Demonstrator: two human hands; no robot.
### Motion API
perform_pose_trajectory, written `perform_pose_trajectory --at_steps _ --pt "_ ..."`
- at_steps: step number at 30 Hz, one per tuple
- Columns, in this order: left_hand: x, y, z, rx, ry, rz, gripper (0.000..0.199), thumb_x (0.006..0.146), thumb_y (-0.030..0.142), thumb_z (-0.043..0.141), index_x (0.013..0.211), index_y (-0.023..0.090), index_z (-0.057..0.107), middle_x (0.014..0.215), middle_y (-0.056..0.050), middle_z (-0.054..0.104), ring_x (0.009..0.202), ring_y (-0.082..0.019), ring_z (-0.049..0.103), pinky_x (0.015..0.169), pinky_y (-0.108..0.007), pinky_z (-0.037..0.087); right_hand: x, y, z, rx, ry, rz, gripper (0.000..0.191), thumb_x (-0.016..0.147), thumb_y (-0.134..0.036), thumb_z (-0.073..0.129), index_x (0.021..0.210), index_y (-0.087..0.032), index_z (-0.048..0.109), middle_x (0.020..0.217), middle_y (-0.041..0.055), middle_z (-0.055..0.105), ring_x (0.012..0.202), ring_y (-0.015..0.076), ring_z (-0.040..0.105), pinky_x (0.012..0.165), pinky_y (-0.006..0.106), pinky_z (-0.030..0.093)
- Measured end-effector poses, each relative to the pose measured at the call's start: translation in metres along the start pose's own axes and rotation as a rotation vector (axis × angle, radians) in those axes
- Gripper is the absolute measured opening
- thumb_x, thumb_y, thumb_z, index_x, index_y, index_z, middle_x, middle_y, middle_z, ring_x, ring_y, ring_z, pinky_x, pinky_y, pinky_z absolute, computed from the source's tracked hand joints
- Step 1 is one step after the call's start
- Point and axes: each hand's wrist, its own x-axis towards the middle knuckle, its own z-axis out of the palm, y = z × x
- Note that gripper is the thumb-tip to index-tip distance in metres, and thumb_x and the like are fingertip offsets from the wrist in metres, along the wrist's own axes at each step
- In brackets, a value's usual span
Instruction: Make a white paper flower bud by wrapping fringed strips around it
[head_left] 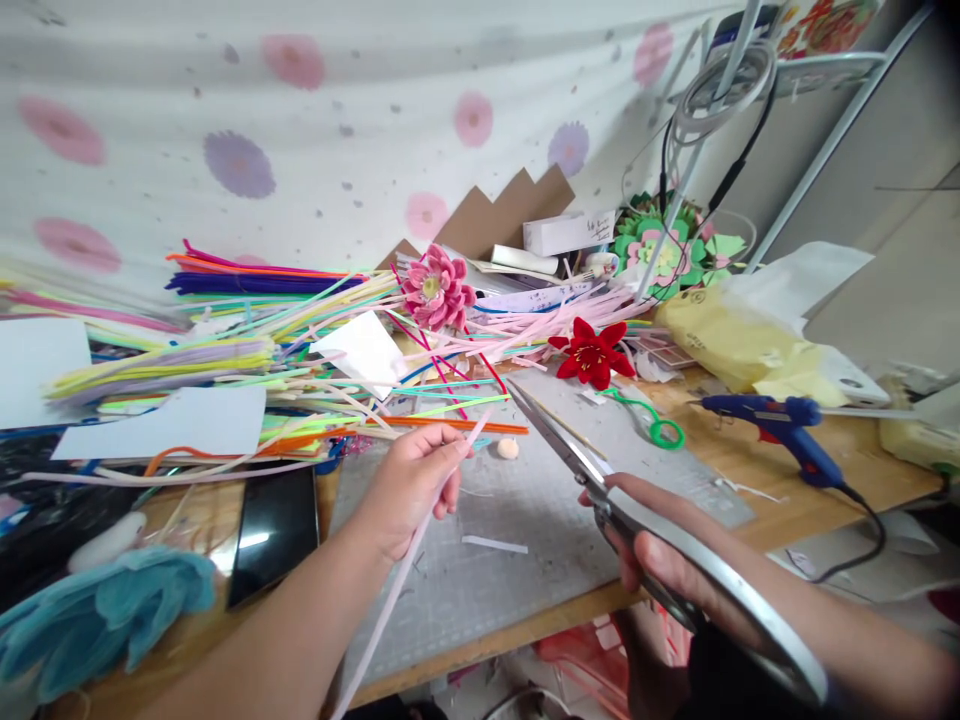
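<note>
My left hand (427,480) pinches a long pale pink pipe cleaner (396,600) near its upper end; the rest trails down toward the front edge. My right hand (660,545) grips large metal scissors (559,440) by the handles, the tips pointing up and left, apart from the strip. The blades look nearly closed. Between the hands, a short white strip (495,545) lies on the grey cutting mat (555,560). A small beige ball (508,449) rests just beyond my left fingertips.
Bundles of coloured pipe cleaners (165,365) cover the left and back. A pink flower (438,288) and red flower (592,353) are behind the mat. At right lies a blue glue gun (780,425) with its cord. A dark phone (276,530) and blue petals (112,610) lie left.
</note>
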Motion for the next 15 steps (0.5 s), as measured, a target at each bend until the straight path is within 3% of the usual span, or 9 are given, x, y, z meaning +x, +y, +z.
perform_pose_trajectory --at_steps 4,10,15 --pt "-0.002 0.0 0.001 -0.028 0.002 -0.016 0.022 0.077 0.036 0.061 0.068 0.018 0.052 0.036 0.007 0.05 0.03 -0.006 0.038 0.032 -0.015 0.028 -0.005 -0.008 0.002 -0.03 -0.045 0.118 0.073 0.08 -0.072 0.04 0.13 -0.019 0.052 0.091 0.0116 0.066 0.072 0.0236 0.064 0.065 0.037 0.055" --pt "-0.003 0.001 0.002 -0.058 -0.007 -0.015 0.02 0.076 0.034 0.06 0.066 0.018 0.053 0.035 0.006 0.05 0.03 -0.007 0.04 0.032 -0.015 0.028 0.002 -0.016 0.0 -0.085 -0.23 -0.095 0.059 0.084 -0.066 0.042 0.112 -0.017 0.06 0.084 0.0091 0.066 0.071 0.0214 0.062 0.061 0.029 0.051" --pt "-0.003 0.0 0.003 -0.082 -0.003 -0.023 0.021 0.075 0.032 0.06 0.063 0.018 0.052 0.035 0.006 0.049 0.03 -0.007 0.041 0.031 -0.015 0.026 0.007 -0.022 0.002 -0.075 -0.278 -0.116 0.052 0.087 -0.064 0.042 0.101 -0.017 0.059 0.072 0.0047 0.063 0.065 0.0178 0.058 0.056 0.024 0.045"
